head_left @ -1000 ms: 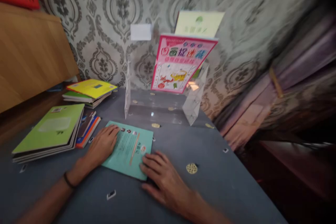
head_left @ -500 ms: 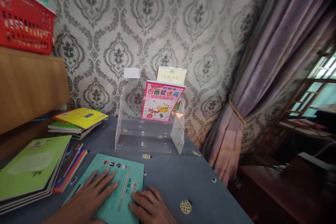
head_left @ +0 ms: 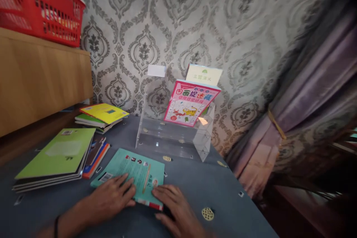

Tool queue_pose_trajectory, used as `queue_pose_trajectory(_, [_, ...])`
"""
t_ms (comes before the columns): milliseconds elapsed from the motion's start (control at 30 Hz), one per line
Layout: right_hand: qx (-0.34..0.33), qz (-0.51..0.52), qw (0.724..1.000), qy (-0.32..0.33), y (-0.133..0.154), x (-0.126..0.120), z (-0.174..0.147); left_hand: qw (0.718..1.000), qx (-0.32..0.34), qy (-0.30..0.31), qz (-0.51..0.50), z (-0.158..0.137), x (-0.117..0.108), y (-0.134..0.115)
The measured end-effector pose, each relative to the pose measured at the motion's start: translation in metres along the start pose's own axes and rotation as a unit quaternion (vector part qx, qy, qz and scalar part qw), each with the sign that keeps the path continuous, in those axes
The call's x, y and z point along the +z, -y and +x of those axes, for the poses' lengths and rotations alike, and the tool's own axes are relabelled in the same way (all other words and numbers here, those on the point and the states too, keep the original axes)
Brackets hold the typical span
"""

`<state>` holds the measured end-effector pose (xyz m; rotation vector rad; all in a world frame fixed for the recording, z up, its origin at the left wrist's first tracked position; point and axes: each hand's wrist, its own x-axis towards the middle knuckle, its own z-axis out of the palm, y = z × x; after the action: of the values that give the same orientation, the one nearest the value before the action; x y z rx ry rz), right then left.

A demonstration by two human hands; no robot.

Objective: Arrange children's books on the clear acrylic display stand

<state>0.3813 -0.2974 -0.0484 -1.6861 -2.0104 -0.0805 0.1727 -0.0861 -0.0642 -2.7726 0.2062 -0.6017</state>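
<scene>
A teal book lies on the blue-grey tablecloth in front of me, back cover up, its near edge showing a bit of red. My left hand rests on its near left part, fingers spread over the cover. At the near right corner, my right hand touches the cover with its fingertips, the thumb held apart below the edge. Both hands look open, neither wrapped round the book. Behind it stands a clear acrylic book rack bearing a pink picture book and, farther back, a cream-coloured book.
To the left lie a stack topped by a green book, some thin orange and blue books, and a pile with a yellow book uppermost. A red basket sits on a wooden cabinet. A curtain hangs at right.
The view has swung left, so things appear farther right. The left hand has drawn back toward the book's near edge, uncovering its barcode. The right thumb is now visible.
</scene>
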Motion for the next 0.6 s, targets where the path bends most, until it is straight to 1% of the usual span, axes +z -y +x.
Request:
queue_pose_trajectory(67, [0.034, 0.026, 0.999, -0.033, 0.002, -0.001, 0.007, 1.000, -0.016, 0.003, -0.027, 0.007, -0.008, 0.004])
queue_pose_trajectory(167, [0.060, 0.063, 0.994, -0.071, -0.004, 0.001, 0.021, 0.996, -0.054, 0.032, -0.071, 0.019, -0.019, 0.012])
queue_pose_trajectory(233, [0.075, 0.094, 0.990, -0.073, -0.011, -0.001, 0.032, 0.990, -0.079, 0.049, -0.104, 0.026, -0.027, 0.018])
queue_pose_trajectory(333, [0.099, 0.124, 0.986, -0.057, -0.022, -0.006, 0.048, 0.975, -0.122, 0.060, -0.174, 0.032, -0.041, 0.031])
queue_pose_trajectory(433, [0.132, 0.149, 0.978, -0.064, -0.031, -0.011, 0.062, 0.956, -0.166, 0.078, -0.229, 0.028, -0.051, 0.048])
queue_pose_trajectory(533, [0.173, 0.209, 0.960, -0.069, -0.038, -0.013, 0.075, 0.945, -0.195, 0.090, -0.248, 0.019, -0.056, 0.063])
queue_pose_trajectory(600, [0.187, 0.248, 0.947, -0.076, -0.041, -0.013, 0.083, 0.939, -0.215, 0.092, -0.253, 0.015, -0.057, 0.069])
